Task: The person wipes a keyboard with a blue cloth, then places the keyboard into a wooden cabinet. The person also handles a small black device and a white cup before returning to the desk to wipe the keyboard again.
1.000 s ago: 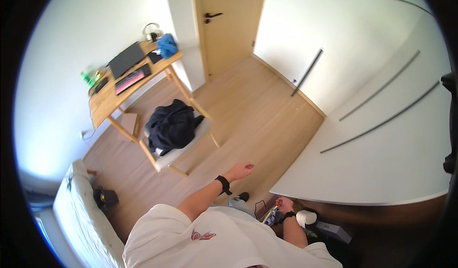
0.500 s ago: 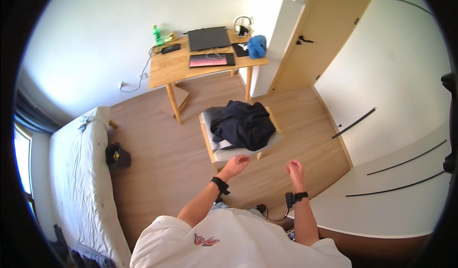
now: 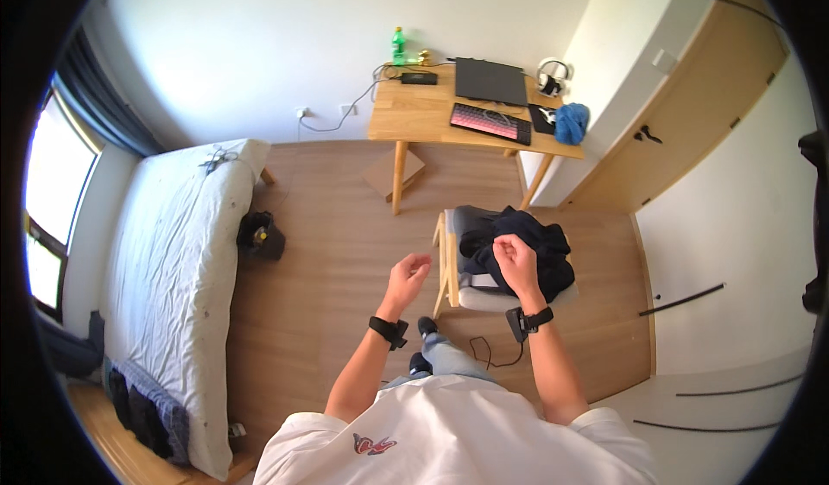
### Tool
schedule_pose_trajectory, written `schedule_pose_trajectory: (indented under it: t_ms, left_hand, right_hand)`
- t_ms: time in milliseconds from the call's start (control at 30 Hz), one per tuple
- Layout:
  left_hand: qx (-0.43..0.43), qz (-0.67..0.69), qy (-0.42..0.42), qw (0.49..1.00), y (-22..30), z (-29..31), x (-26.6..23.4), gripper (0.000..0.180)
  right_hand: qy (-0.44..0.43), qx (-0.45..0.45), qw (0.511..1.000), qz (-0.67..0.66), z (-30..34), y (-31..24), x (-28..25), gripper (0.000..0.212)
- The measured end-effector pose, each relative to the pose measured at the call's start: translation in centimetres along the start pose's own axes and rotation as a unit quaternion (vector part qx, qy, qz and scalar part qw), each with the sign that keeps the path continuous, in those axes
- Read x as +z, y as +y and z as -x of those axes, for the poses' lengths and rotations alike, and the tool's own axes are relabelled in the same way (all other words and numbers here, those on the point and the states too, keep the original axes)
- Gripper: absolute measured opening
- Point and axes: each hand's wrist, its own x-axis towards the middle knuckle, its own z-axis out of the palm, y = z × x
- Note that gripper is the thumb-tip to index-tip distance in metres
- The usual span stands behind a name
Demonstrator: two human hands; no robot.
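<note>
My left hand (image 3: 408,279) is in the air to the left of the wooden chair (image 3: 446,265), fingers curled in and nothing visible in them. My right hand (image 3: 516,265), also loosely closed and seemingly bare, appears in front of the dark garment (image 3: 544,247). That garment lies heaped on the chair's grey cushion (image 3: 484,297); I cannot make out any contact with it. Each wrist wears a black strap, and the right strap (image 3: 528,321) carries a small box with a cable.
A wooden desk (image 3: 406,105) by the far wall bears a closed laptop (image 3: 490,81), pink-and-black keyboard (image 3: 490,122), green bottle (image 3: 398,46), headphones (image 3: 551,77) and blue cloth (image 3: 571,124). Left stands a white-covered bed (image 3: 173,252) beside a black bin (image 3: 261,236). A flat cardboard box (image 3: 395,172) lies under the desk.
My view has turned left, so the desk and chair sit further right and more of the bed and window shows. My right hand now overlaps the chair; my left is beside it.
</note>
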Motion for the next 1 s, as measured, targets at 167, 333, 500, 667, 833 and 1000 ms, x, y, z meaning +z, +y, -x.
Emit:
schedule_pose_trajectory:
  t_ms: [167,333,500,667,833,1000]
  left_hand:
    - [0.013,0.015,0.066,0.998,0.6,-3.0,-3.5,0.029]
    - [-0.019,-0.083,0.069,0.994,4.3,-9.0,-6.3,0.029]
    - [-0.011,-0.097,0.071,0.993,4.4,-14.9,-8.1,0.029]
    - [-0.025,-0.108,0.029,0.993,4.8,-19.7,-7.0,0.029]
    - [0.0,-0.086,0.01,0.996,4.1,-23.6,-8.2,0.027]
    - [0.037,-0.095,-0.006,0.995,2.6,-28.0,-12.5,0.025]
  right_hand:
    - [-0.054,-0.003,0.998,-0.038,-6.3,-0.4,5.6,0.012]
    - [-0.038,0.029,0.998,-0.041,-12.0,2.9,8.5,0.016]
    - [-0.013,0.078,0.994,-0.078,-16.0,4.5,9.9,0.019]
    - [0.007,0.107,0.991,-0.084,-19.2,6.2,10.1,0.019]
    - [0.027,0.114,0.991,-0.071,-21.4,6.3,12.3,0.019]
    - [0.042,0.093,0.994,-0.049,-24.1,5.5,15.1,0.015]
